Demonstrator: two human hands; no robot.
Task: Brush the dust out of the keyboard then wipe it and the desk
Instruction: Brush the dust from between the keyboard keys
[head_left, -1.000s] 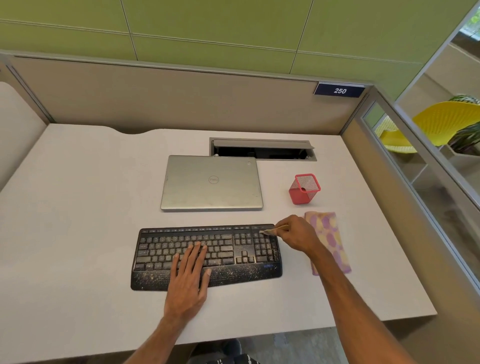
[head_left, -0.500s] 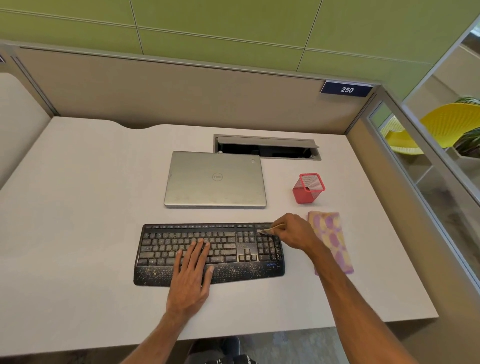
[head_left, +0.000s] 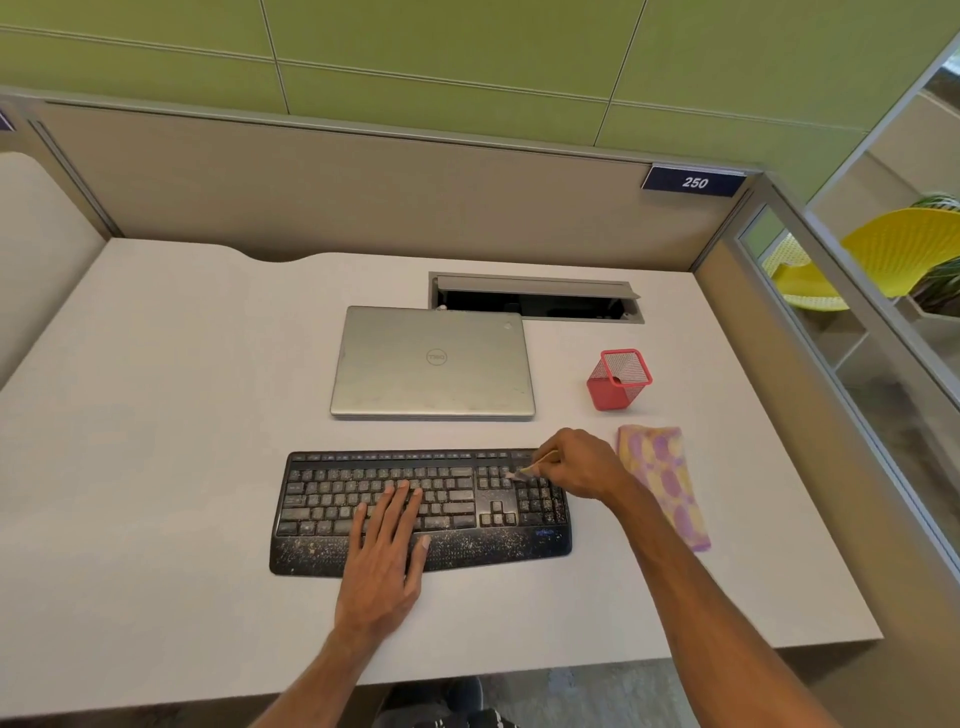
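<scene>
A black keyboard (head_left: 363, 501) speckled with pale dust lies on the white desk (head_left: 156, 467) in front of me. My left hand (head_left: 387, 551) rests flat on its middle keys and palm rest, fingers straight. My right hand (head_left: 576, 465) hovers over the keyboard's upper right corner and pinches a small brush (head_left: 524, 470), whose pale bristles touch the keys near the number pad. A folded pink and yellow patterned cloth (head_left: 665, 483) lies on the desk just right of the keyboard.
A shut silver laptop (head_left: 434, 364) sits behind the keyboard. A red mesh pen cup (head_left: 618, 382) stands right of it. An open cable slot (head_left: 535, 301) is set into the desk's back. Beige partition walls bound the back and right.
The brush tip in my right hand has slid slightly down and left across the number-pad keys. My left hand stays flat on the keyboard. The camera has shifted a little.
</scene>
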